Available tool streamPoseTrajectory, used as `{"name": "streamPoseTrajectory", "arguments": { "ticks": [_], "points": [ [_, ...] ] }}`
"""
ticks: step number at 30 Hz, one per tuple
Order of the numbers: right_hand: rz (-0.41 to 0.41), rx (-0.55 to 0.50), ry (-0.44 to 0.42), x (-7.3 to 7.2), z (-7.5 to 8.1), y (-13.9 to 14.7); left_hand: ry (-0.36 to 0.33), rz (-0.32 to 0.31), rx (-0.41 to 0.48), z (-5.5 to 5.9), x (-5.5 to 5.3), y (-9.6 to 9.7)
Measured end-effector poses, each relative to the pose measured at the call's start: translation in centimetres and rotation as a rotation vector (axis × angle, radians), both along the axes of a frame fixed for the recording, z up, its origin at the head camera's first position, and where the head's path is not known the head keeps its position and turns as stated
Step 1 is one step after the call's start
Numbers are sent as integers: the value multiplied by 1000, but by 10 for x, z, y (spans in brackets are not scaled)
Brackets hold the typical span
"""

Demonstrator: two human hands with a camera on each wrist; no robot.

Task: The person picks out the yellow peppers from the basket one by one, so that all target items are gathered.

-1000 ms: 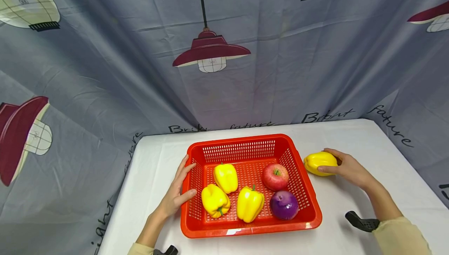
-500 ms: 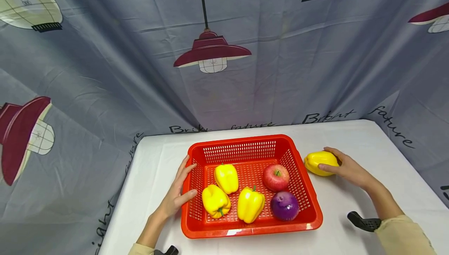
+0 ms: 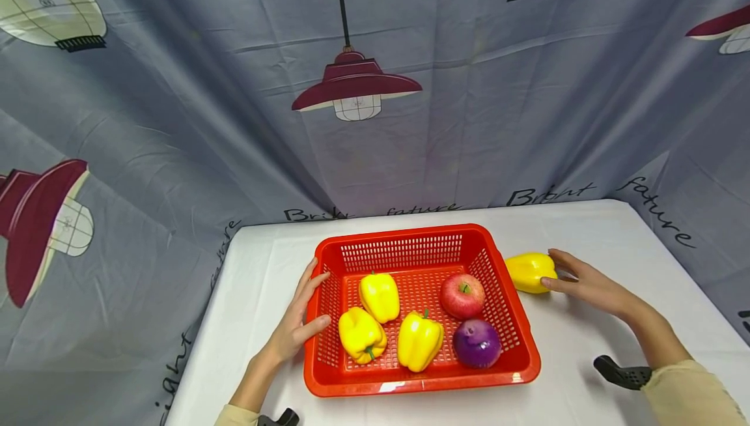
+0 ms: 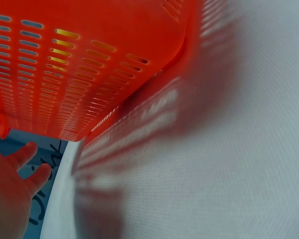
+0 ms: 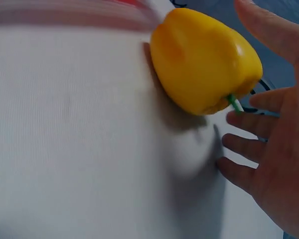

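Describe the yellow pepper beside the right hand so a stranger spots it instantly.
A red basket stands on the white table. Just outside its right side, by the right hand, lies the yellow pepper. The three other yellow peppers all lie inside the basket.

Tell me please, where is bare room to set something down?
Bare: white table between the red basket and right forearm; inside, the floor between the back pepper and apple. Crowded: the basket's front, with two peppers, and just outside its right wall, by the outer pepper and right hand.
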State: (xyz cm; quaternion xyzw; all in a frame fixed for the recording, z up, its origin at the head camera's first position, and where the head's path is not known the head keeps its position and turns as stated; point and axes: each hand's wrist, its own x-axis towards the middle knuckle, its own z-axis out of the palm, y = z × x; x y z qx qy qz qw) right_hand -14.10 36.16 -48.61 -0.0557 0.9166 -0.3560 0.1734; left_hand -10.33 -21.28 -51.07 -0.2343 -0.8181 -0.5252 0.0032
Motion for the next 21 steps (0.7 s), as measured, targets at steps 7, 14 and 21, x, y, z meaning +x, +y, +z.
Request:
{"name": "streamPoseTrajectory", "arguments": {
  "ticks": [7,14,21],
  "points": [
    [34,81,11,7,7,8,-10,3,4,-1,0,0],
    [53,150,21,13,19,14,-3,0,7,-1,0,0],
    [101,222,69,19,39,11,10,6,3,-1,0,0]
  ]
}}
